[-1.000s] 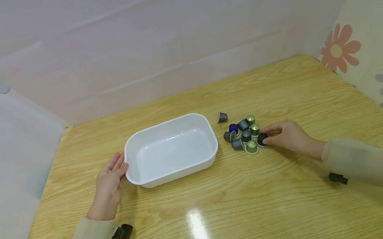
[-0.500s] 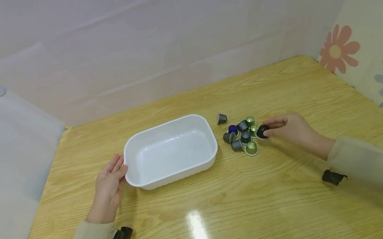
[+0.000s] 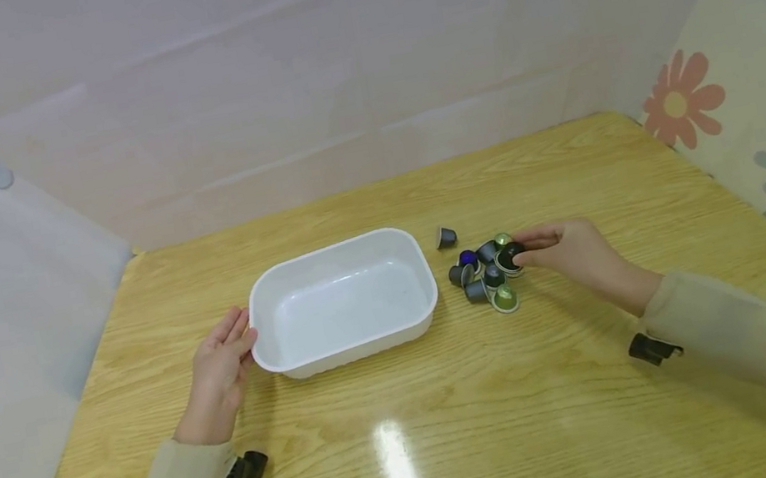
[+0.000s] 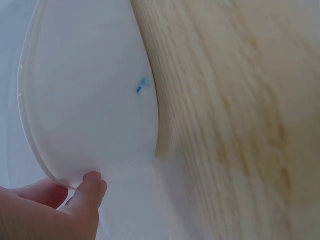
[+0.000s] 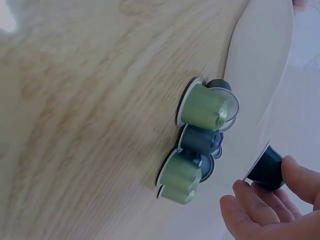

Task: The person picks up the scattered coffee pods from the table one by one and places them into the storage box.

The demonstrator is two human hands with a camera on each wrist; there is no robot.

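While the left hand (image 3: 218, 377) stays at the left end of the white tray (image 3: 335, 315) in the head view, as in the earlier frames, the right hand (image 3: 579, 261) has carried the black capsule (image 3: 512, 256) a little way. A second ago that capsule was at the right edge of the group on the wooden table (image 3: 520, 419), beside the front green capsule (image 3: 505, 297); now it is farther back and to the left, covering the middle green capsule (image 5: 180, 169) that showed there before. The blue capsule (image 3: 467, 258) and the stray grey capsule (image 3: 446, 238), apart behind the group, lie about where they did.

The left wrist view shows the left thumb at the tray's rim and fingers against its outer wall, a light pinch on the corner; a blue mark (image 4: 142, 85) sits on that wall.

As the right wrist view has it, the black capsule hangs tilted, clear of the table, clamped between thumb and fingertips (image 5: 241, 187). The green capsules and some other grey capsules (image 5: 197, 140) are close together nearby, with the tray's pale wall beyond
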